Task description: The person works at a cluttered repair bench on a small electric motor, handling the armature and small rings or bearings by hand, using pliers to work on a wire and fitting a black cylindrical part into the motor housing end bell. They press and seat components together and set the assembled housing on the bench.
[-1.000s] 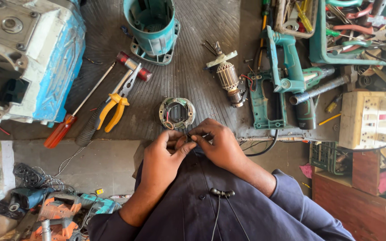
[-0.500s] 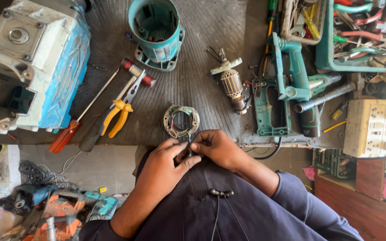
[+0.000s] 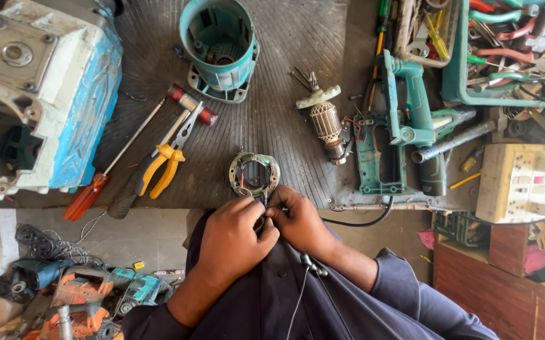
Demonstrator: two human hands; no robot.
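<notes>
Down at the near edge of the ribbed mat, both hands were drawn together over a small round ring of metal with coloured wires inside it. The left hand was curled, its fingertips pressed together as if pinching something thin, though what lay between them was too small to tell. The right hand met it, fingers bent and touching the left hand's fingertips just below the ring, where a dark wire seemed to run down from it. The ring itself lay flat on the mat, just beyond the knuckles. To the left lay yellow-handled pliers and an orange-handled screwdriver, near a big blue and white motor housing. Farther back stood a teal round casing. To the right lay a copper-wound armature and an opened teal power tool.
</notes>
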